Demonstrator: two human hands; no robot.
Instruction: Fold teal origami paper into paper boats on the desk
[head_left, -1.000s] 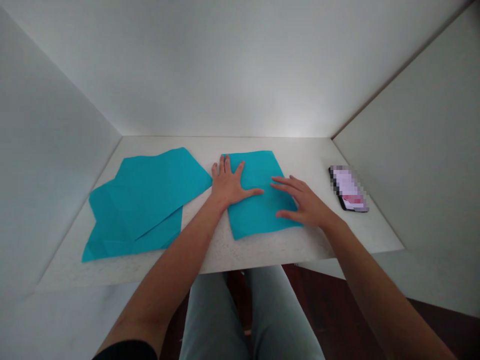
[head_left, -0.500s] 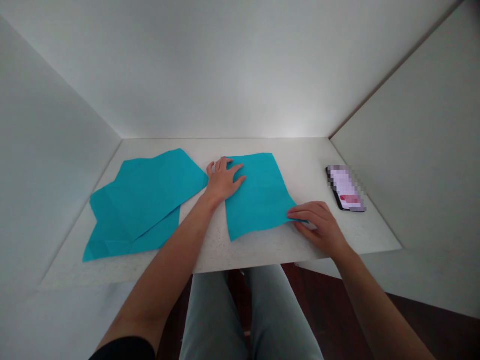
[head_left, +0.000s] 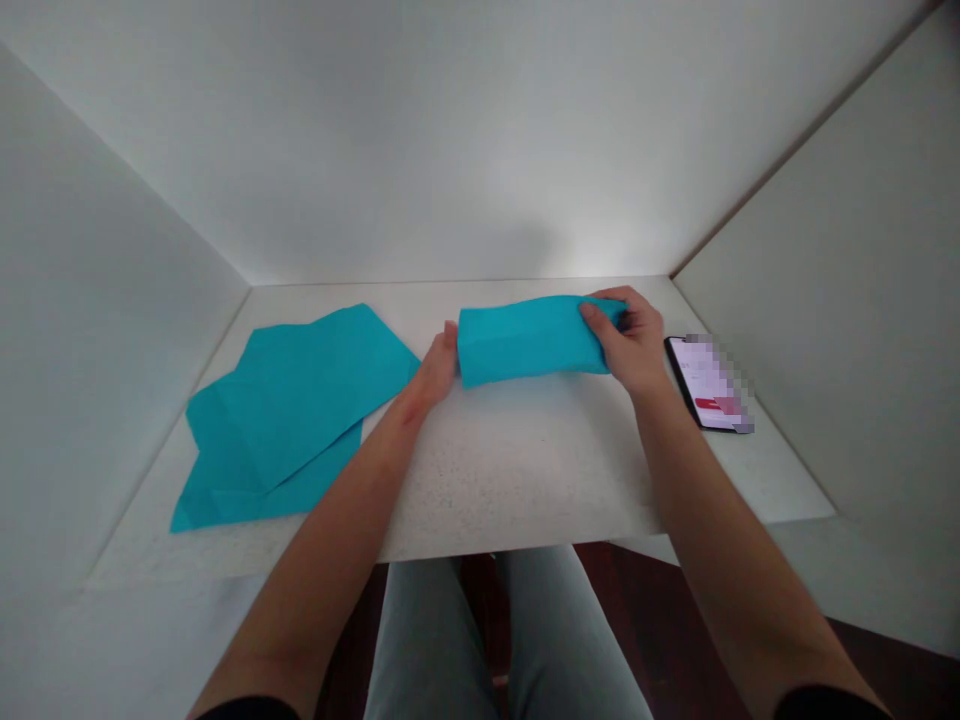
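Note:
A turquoise cloth, folded over into a narrow band, spans the gap between my two hands above the white table. At its right end my right hand grips it, thumb on the near face and fingers behind. My left hand is seen edge-on against the cloth's left edge; most of its fingers are hidden, so its grip cannot be made out. To the left lie more turquoise cloth pieces, overlapping and flat, their right tip close to my left wrist.
A phone with a lit, partly blurred screen lies at the right of the white table, beside my right forearm. White walls enclose the table at the back and sides. Its front edge runs just above my legs.
The cloth has gone from lying spread out to a folded band. My right hand has carried its near edge up and away from me. My left hand has turned from lying spread to edge-on.

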